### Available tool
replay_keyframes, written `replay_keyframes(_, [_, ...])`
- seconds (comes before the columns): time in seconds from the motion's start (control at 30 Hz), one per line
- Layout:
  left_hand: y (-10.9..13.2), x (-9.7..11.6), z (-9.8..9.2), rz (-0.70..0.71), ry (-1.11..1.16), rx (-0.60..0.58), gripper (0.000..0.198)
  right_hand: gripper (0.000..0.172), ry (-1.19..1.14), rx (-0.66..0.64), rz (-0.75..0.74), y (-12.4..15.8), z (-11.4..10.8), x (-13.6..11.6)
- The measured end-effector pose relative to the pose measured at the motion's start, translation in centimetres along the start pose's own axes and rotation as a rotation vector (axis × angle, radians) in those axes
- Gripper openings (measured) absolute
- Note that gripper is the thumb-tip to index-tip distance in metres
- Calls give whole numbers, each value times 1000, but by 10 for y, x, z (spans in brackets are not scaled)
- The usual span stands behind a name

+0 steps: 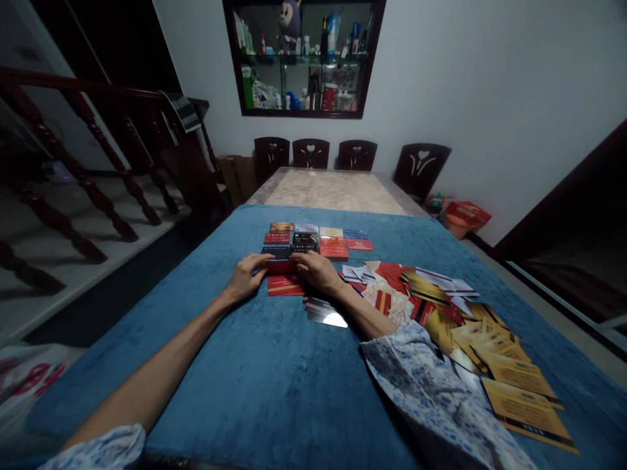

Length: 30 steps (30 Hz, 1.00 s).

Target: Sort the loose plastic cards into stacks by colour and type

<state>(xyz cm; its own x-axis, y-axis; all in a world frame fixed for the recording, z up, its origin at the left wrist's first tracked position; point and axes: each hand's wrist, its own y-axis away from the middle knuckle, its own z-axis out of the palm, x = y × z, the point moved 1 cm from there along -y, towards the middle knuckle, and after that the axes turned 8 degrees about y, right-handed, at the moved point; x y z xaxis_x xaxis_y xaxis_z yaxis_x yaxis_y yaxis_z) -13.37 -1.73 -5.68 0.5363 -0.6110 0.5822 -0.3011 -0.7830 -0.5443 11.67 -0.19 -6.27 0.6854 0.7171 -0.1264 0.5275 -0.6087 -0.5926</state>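
Where the grip closes: red card stack (281,266), left hand (247,277) and right hand (316,269) clamped on opposite ends.
Red cards (285,285): just nearer than the stack.
Card rows (305,239): just beyond it.
Loose pile (443,329): right of it.
Desk (235,365): moving room left of the stack, out to the cloth-covered edge.

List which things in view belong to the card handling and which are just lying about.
Likely part of the job:
red card between the fingers
card rows
loose card pile

Just lying about:
plush toy
cardboard box
plastic bag
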Motion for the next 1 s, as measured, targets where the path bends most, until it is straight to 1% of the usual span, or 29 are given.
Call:
replay_keyframes(0.13, [1, 1, 2, 33, -50, -5, 32, 32, 27, -43, -4, 0, -4, -3])
replay_keyframes(0.27, [2, 2, 2, 66, -105, -18, 29, 34, 24, -92, 33, 0, -7, -6])
replay_keyframes(0.43, [2, 1, 2, 86, -132, -25, 29, 42, 16, -162, 66, -1, -9, -8])
replay_keyframes(0.67, [-1, -2, 5, 76, -186, -78, 36, 46, 41, -210, 85, -2, -10, -8])
replay_keyframes(0.87, [-3, -1, 8, 67, -224, -84, 37, 50, 61, -252, 81, -6, -11, -12])
replay_keyframes(1.0, [-3, 2, 8, 75, -234, -68, 39, 52, 69, -232, 74, -7, -13, -12])
